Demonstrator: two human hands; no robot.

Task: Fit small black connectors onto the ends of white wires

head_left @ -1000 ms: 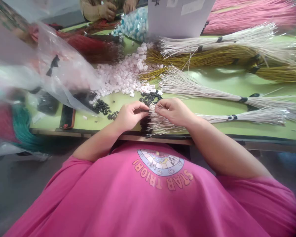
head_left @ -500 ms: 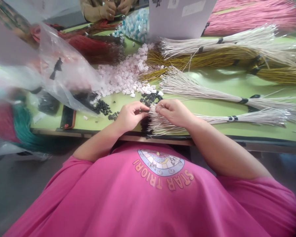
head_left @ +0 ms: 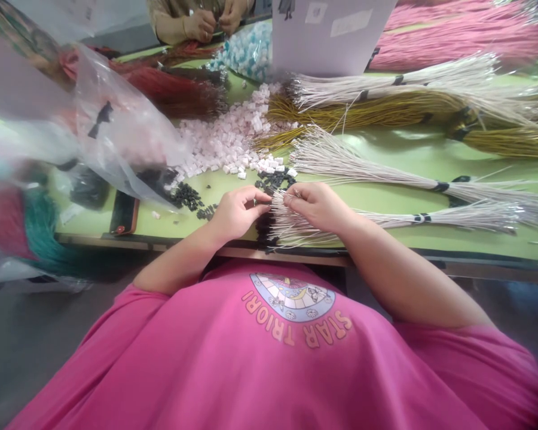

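Note:
A bundle of white wires [head_left: 385, 218] lies along the table's near side, bound with black tape, its loose ends fanned out to the left. My right hand [head_left: 316, 205] is closed over these ends, thumb and forefinger pinching at a white wire. Just left of the wire tips, my left hand [head_left: 238, 210] pinches with thumb and forefinger; anything between them is too small to make out. Small black pieces [head_left: 273, 179] lie just beyond the fingertips, and more black pieces [head_left: 186, 197] are to the left.
White plastic connector housings [head_left: 224, 137] are heaped behind my hands. More white wires [head_left: 363, 158] and yellow wires [head_left: 363, 110] lie to the right. A clear plastic bag [head_left: 116, 125] and a dark phone-like case [head_left: 125, 212] are on the left. Another person's hands [head_left: 215, 24] work across the table.
The view has shifted very slightly. Both my hands keep the same pinch in the same place, and the other person's hands have moved a little.

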